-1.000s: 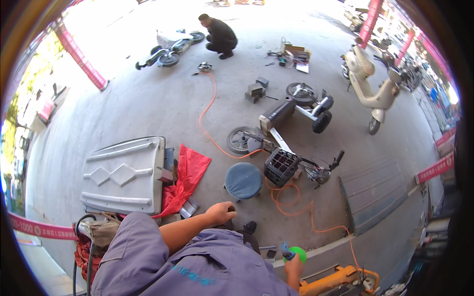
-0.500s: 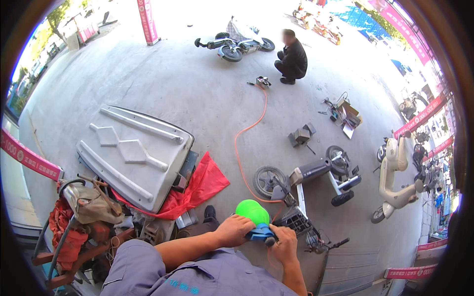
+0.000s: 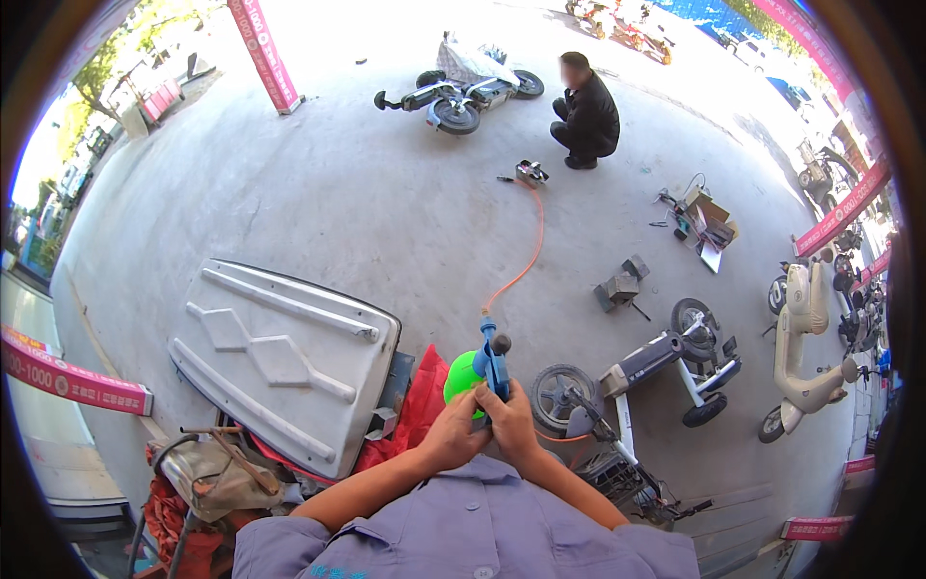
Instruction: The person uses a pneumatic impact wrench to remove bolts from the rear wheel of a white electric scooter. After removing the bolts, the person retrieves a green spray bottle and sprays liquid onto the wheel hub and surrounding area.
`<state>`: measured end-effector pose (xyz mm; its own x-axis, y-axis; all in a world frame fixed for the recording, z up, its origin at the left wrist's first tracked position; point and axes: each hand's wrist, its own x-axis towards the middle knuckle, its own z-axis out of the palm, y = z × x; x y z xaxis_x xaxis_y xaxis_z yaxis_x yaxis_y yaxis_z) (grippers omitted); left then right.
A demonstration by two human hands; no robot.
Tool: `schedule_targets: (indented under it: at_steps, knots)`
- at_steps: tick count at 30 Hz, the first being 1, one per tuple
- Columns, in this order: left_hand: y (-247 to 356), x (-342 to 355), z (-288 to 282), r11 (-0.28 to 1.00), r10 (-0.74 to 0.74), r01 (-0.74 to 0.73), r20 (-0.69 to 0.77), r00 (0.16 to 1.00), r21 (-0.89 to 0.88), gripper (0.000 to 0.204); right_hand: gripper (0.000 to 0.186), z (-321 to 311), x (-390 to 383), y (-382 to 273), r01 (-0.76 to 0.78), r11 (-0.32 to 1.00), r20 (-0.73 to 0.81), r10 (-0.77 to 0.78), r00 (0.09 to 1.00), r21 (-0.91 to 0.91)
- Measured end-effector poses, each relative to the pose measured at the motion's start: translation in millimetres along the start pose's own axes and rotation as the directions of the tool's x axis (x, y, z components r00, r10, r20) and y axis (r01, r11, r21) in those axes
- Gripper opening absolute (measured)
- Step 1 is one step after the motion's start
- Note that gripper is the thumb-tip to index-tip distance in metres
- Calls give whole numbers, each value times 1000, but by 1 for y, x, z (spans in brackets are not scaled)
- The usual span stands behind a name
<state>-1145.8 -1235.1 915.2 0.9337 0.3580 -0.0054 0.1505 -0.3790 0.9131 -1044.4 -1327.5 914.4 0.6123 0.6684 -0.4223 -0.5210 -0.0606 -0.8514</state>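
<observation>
Both my hands are together at the lower centre around a blue hand tool [image 3: 490, 355] with a bright green round part [image 3: 457, 372] and a black knob on it. My left hand [image 3: 458, 429] grips the tool at the green part; my right hand [image 3: 511, 420] is closed on the blue body. An orange hose [image 3: 532, 251] runs across the floor behind the tool. Just beyond my hands lie a red sheet [image 3: 420, 405], a large grey moulded lid [image 3: 275, 367] and a dismantled electric bike [image 3: 627, 434].
A person in black [image 3: 586, 116] squats by a fallen scooter [image 3: 468, 96] and small equipment [image 3: 531, 174]. Grey blocks [image 3: 617, 289] and scattered tools [image 3: 709, 222] lie rightward. A cream scooter [image 3: 801, 328] stands at right. Clutter [image 3: 212, 482] is at lower left, taped barriers [image 3: 77, 381] around.
My left hand has joined my right on the green and blue tool, which has been raised and turned upright in front of me. The view has also shifted.
</observation>
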Motion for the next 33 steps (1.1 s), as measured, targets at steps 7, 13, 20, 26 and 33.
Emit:
schedule_targets:
  at_steps: [7,13,20,26,33]
  knots:
    - [-74,117,-83,928,-372,367,-203,906,-65,42,17,-26,194,-42,43,998,-68,-39,997,55]
    - [-167,141,-133,724,-680,559,-286,675,-404,41,18,-90,367,-38,65,903,-124,-129,984,-424]
    - [-271,291,-199,705,-700,679,-350,622,-203,48,11,-84,503,-121,182,910,-129,-245,961,-372]
    - [-232,511,-330,880,-475,456,-299,828,-134,44,14,-53,594,-189,117,899,-211,-223,952,-421]
    - [-257,685,-386,938,-346,346,-177,922,-29,44,17,-43,746,-210,266,880,-83,-322,943,-392]
